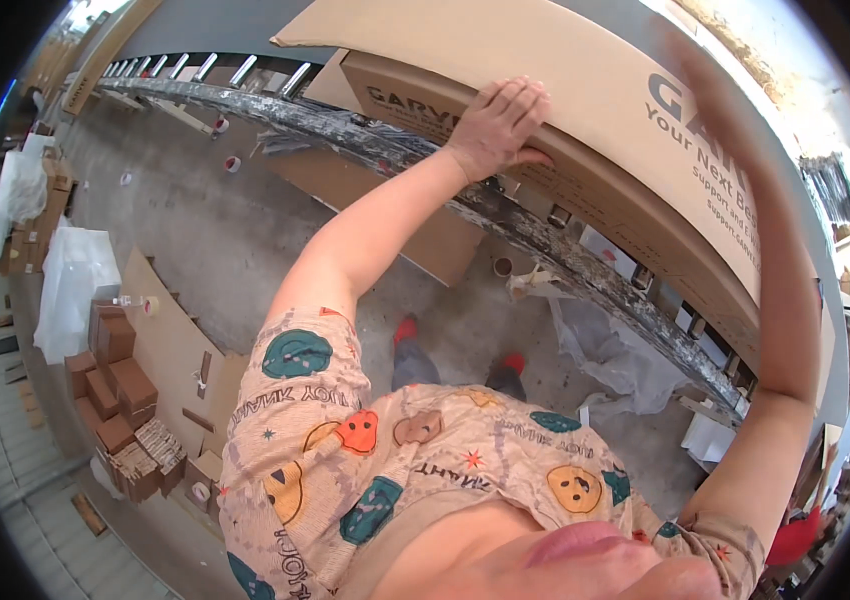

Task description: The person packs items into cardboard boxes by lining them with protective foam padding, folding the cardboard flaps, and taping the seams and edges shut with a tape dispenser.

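Note:
A long, low cardboard box (635, 215) lies on a roller conveyor, its narrow printed side towards me. Its wide, lighter printed panel (585, 75) stretches away behind that side. My left hand (500, 125) grips the near upper edge, with the fingers together over the top and the thumb lower, against the side. My right arm reaches far across the right part of the panel. At its end my right hand (685, 70) is smeared by motion, so its fingers and any contact with the panel cannot be made out.
The conveyor's worn metal rail (365, 135) runs in front of me, with rollers (245, 70) at the left. Clear plastic film (605, 345) and a cardboard sheet (385, 210) lie below. Stacked brown boxes (120, 385) and a white wrapped bundle (75, 285) stand at the left.

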A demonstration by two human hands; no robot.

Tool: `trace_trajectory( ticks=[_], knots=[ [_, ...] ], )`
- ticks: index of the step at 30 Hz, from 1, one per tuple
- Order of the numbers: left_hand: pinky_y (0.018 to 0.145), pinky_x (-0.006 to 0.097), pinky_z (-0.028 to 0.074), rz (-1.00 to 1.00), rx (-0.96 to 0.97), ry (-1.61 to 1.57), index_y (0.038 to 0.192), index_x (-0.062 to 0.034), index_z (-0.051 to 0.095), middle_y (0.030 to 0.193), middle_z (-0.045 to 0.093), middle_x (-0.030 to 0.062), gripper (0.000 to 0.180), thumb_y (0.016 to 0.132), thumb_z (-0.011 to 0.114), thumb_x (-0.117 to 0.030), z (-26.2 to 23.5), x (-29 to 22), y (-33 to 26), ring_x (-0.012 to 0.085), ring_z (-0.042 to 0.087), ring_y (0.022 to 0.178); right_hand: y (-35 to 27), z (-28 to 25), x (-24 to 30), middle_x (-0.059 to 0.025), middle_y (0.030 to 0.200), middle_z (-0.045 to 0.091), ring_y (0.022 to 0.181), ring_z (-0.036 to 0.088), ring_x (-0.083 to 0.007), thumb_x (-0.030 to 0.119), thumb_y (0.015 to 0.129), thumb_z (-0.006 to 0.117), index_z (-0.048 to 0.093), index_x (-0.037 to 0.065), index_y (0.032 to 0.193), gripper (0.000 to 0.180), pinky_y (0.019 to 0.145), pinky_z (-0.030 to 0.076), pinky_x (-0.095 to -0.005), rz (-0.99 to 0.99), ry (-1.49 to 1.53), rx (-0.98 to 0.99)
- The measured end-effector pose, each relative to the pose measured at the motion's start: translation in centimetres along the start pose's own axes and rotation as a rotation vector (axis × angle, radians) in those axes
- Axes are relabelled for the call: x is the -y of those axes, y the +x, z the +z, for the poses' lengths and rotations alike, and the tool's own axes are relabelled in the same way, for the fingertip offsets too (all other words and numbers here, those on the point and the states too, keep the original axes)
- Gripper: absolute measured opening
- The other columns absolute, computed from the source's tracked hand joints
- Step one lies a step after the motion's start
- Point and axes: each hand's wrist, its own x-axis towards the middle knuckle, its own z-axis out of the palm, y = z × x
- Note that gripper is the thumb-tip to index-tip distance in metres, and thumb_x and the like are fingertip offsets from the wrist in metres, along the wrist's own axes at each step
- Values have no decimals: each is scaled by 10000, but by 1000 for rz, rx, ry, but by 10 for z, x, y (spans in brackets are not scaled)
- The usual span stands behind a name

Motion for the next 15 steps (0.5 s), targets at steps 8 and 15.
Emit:
trace_trajectory(
  ticks=[8, 15],
  knots=[
    [1042, 448, 343, 48, -99, -99, 1230, -32, 485, 1241, 508, 139, 738, 702, 662, -517, 25, -71, -5, 299, 456, 1205, 56, 47, -208, -193, 1517, 227, 1419, 179, -322, 359, 996, 325, 291, 30, 1444, 557, 1161, 120, -431, -631, -850, -668],
    [933, 423, 394, -115, -275, -214, 1070, -76, 564, 1101, 568, 82, 615, 736, 653, -584, 32, -54, 11, 257, 538, 1054, 83, 56, -173, -188, 1496, 278, 1397, 223, -342, 380, 979, 361, 359, 107, 1428, 525, 1140, 177, -444, -496, -865, -376]
  ],
)
